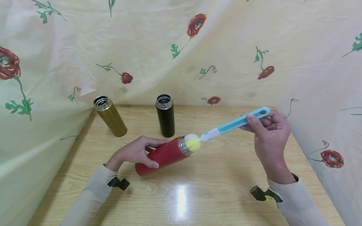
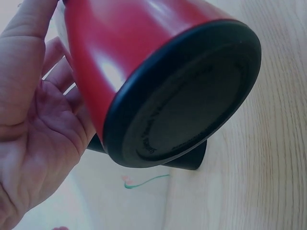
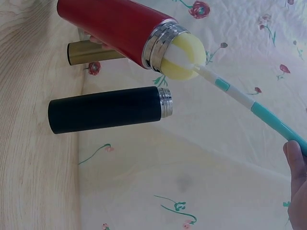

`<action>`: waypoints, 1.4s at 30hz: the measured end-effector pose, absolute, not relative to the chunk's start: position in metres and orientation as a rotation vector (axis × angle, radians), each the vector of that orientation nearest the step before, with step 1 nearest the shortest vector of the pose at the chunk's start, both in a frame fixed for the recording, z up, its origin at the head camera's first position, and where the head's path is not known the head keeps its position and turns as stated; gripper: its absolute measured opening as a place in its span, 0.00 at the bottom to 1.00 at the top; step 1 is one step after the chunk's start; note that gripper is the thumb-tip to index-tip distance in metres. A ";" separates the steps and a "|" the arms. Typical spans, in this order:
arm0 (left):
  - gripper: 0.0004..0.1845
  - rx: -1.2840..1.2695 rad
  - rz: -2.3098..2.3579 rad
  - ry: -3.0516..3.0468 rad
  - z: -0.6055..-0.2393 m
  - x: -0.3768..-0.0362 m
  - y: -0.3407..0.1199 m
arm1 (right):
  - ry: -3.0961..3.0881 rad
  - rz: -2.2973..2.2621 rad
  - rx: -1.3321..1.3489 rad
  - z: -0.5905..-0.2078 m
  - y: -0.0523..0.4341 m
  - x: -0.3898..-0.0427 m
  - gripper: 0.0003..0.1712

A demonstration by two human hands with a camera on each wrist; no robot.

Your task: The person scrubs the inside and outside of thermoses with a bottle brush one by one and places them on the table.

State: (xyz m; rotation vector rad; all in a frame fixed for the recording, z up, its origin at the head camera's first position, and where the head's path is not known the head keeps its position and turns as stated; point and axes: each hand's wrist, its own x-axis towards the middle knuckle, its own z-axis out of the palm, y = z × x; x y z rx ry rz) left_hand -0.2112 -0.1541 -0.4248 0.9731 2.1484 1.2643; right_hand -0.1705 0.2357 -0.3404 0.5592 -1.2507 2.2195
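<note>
A: What's around the work?
B: Floral cloth (image 1: 135, 40) behind, wood table (image 1: 226, 191) below.
A: Bottles?
B: Red bottle (image 1: 167, 153) in the mid., tilted, mouth up & to the right; can't tell if its base touches the table. L hand (image 1: 137, 151) wraps it, thumb this side, fingers mostly hidden. Black bottle (image 1: 166, 121) stands behind, gold bottle (image 1: 113, 121) further left. Both uncapped, insides dark, so contents unknown.
A: And R hand (image 1: 270, 135)?
B: Pinches a bottle brush (image 1: 237, 123) by the blue handle, thumb on it, no slack showing.
A: Step?
B: Prob. scrubbing out the red one: yellow-white sponge head (image 1: 193, 143) sits at its mouth, bulging outside. Direction, in or out, can't tell.
A: Next move?
B: If it's in, IMO: firm L grip, straight push, sponge squashed thru the neck.
</note>
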 end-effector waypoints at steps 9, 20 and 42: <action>0.42 0.984 1.263 2.133 -0.427 -0.212 -0.156 | -1.244 2.215 0.563 -0.340 0.238 -0.171 0.07; 0.43 0.918 1.280 2.130 -0.428 -0.210 -0.159 | -1.226 2.221 0.560 -0.337 0.241 -0.172 0.07; 0.43 0.960 1.271 2.097 -0.426 -0.211 -0.158 | -1.105 2.262 0.607 -0.338 0.247 -0.172 0.07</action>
